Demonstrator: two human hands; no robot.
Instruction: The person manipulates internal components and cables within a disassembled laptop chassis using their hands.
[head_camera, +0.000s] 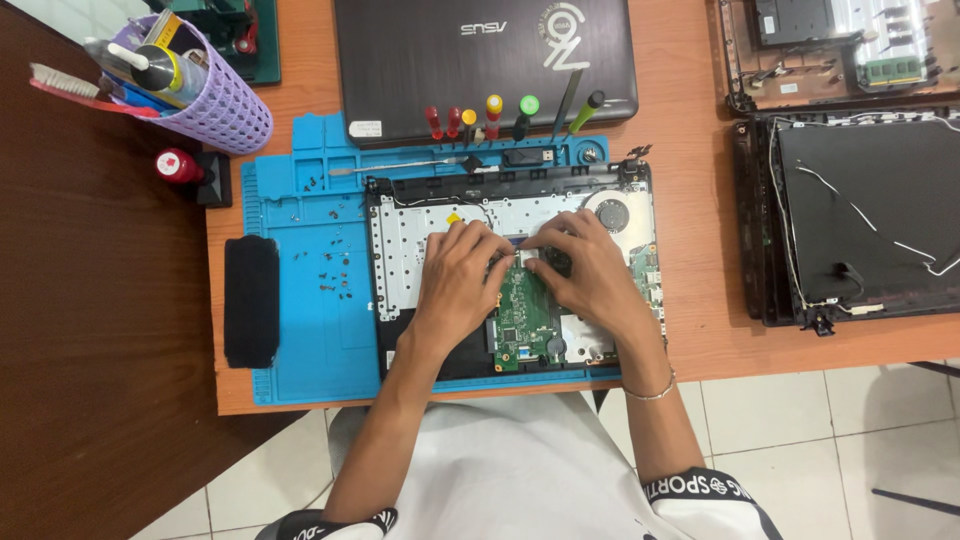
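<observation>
An opened laptop base (400, 235) lies on a blue repair mat (300, 330), its green circuit board (525, 320) and round fan (612, 212) exposed. My left hand (455, 280) rests on the board's upper left, fingers bent down onto it. My right hand (590, 270) sits opposite, its fingertips meeting the left ones near the board's top edge. Both press on a small part there; what lies under the fingers is hidden.
Several loose screws (335, 270) lie on the mat, a black pad (250, 300) at its left edge. Screwdrivers (495, 115) stand along its top, behind them a closed dark laptop (485, 60). A purple tool basket (200, 90) sits far left, dismantled laptop shells (850, 210) right.
</observation>
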